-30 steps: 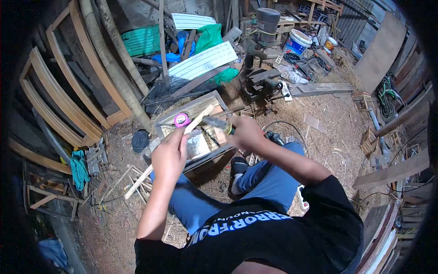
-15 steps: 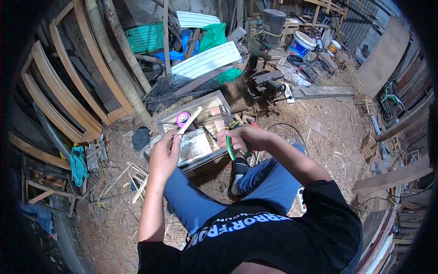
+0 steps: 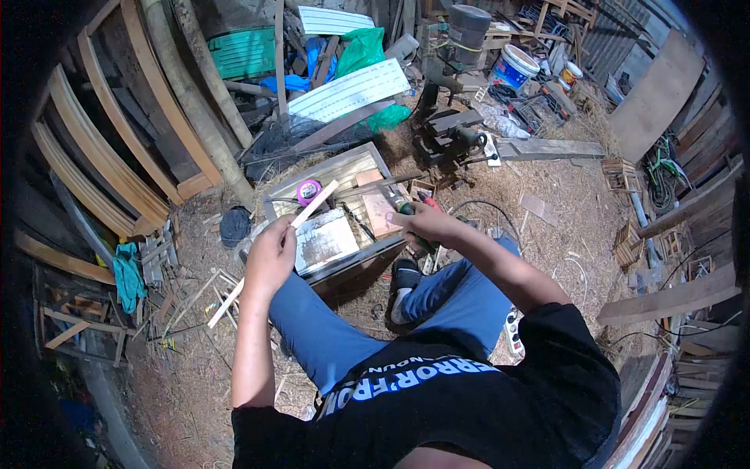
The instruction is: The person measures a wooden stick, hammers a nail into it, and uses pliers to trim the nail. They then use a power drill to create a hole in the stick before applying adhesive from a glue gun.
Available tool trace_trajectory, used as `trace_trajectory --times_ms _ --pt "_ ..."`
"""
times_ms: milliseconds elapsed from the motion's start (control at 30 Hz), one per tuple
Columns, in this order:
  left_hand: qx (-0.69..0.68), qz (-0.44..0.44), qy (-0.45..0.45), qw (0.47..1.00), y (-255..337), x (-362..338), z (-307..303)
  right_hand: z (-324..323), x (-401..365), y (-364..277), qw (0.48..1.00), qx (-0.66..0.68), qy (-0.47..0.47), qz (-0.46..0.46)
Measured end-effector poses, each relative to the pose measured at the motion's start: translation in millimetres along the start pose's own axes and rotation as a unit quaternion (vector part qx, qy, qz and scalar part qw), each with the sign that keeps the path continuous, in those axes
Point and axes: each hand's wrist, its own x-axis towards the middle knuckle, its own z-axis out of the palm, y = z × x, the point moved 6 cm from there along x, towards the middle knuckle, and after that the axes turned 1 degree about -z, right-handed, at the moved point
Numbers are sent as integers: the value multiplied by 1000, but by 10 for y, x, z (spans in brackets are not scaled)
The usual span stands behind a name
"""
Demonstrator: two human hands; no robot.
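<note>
Left grip holds a wooden strip beside a pink tape measure (right grip unclear).

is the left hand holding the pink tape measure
No, the left hand holds a pale wood strip, and the pink tape measure sits apart from the fingers.

Mid-frame, right grip hides most of a green tool!
Left grip covers the wooden strip mid-length; tape measure print too small.
</note>
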Motion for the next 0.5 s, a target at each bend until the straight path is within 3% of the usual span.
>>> trace_trajectory --times_ms 67,100,200,267,300,400,500 --pt "10 47 13 999 -40 4 27 -10 -11 -21 995 0 76 -68" --pt "16 69 21 997 -10 1 -5 17 9 -41 995 30 59 -69" --pt "-20 4 7 1000 -16 75 -42 49 -58 -143 992 66 59 -85" --pt "-134 94 119 979 -150 246 -98 100 -25 -134 992 84 65 -74" --pt "-196 46 136 970 -251 329 -177 128 -47 -165 991 88 69 -71" --pt "-387 -23 224 894 -329 494 -404 175 -84 -250 991 65 78 -82" --pt "-562 10 241 791 -249 570 -492 296 -48 -235 984 58 105 -130"
